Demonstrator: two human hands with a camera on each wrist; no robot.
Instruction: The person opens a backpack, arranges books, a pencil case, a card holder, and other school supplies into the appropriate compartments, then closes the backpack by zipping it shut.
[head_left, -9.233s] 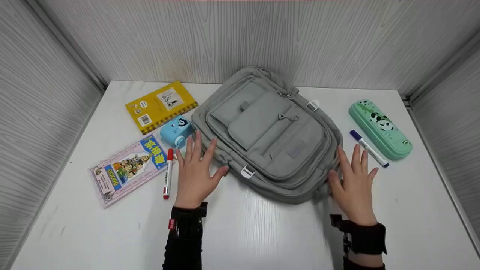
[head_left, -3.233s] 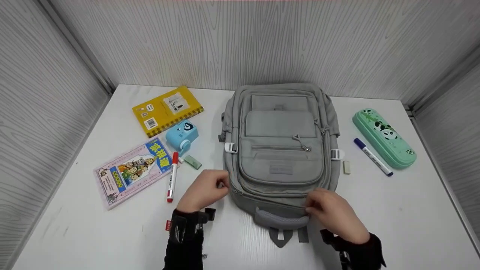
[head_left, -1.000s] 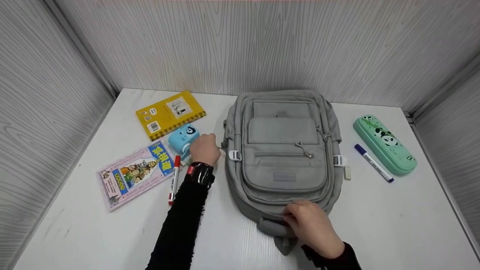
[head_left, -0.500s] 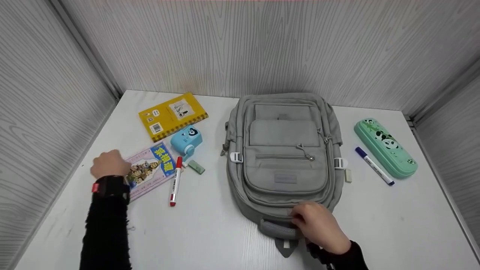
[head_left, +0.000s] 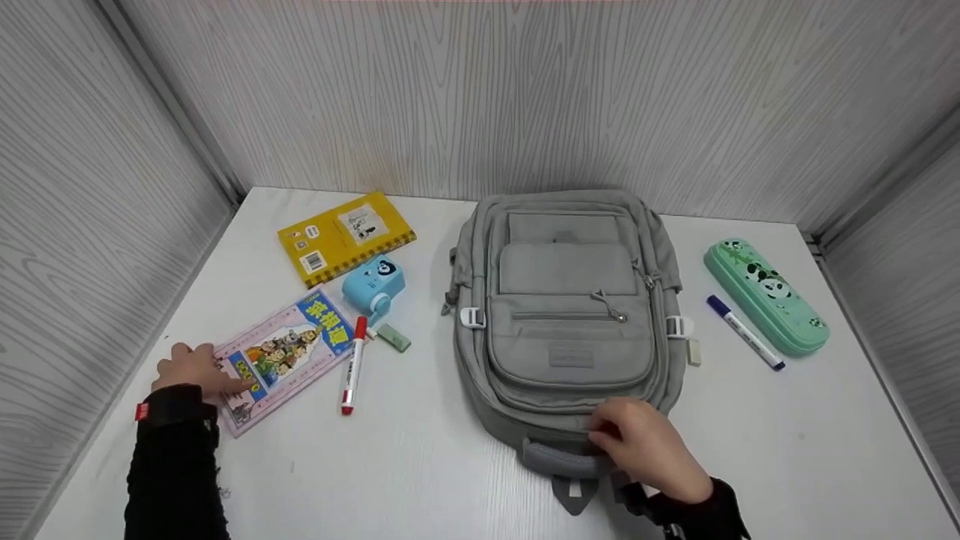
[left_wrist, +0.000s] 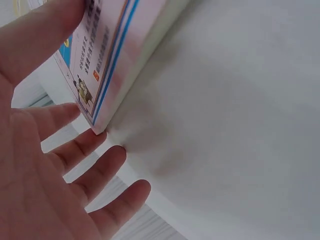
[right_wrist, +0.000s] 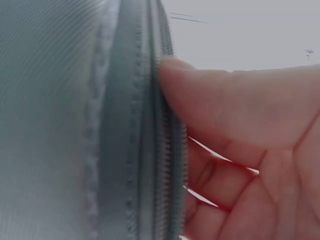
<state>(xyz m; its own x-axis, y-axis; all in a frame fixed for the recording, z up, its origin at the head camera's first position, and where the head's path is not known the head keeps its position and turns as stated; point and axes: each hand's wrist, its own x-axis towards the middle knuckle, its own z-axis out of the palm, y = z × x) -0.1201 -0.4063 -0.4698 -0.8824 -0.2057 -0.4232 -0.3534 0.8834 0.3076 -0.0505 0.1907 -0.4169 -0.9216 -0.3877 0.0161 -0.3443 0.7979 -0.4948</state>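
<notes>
A grey backpack (head_left: 570, 322) lies front up, its carry handle (head_left: 562, 459) toward me. My right hand (head_left: 645, 442) pinches its top edge beside the handle; in the right wrist view the thumb (right_wrist: 215, 100) lies on the zipper seam (right_wrist: 162, 150), fingers behind. At the left, my left hand (head_left: 191, 371) is at the near-left end of a pink comic book (head_left: 285, 360). Seen from the left wrist, the thumb (left_wrist: 42, 37) is over the cover, while spread, slightly bent fingers (left_wrist: 97, 172) reach the book's edge and corner.
Near the pink book are a yellow notebook (head_left: 345, 236), a blue pencil sharpener (head_left: 373, 285), a red marker (head_left: 354, 367) and a green eraser (head_left: 394, 337). Right of the backpack lie a pale eraser (head_left: 694, 352), a blue marker (head_left: 745, 332) and a green panda pencil case (head_left: 766, 296). Walls enclose the table.
The backpack was turned upright from its slant. My left hand left its side, crossed leftward and came down on the pink book's end. The right hand stays at the backpack's top edge.
</notes>
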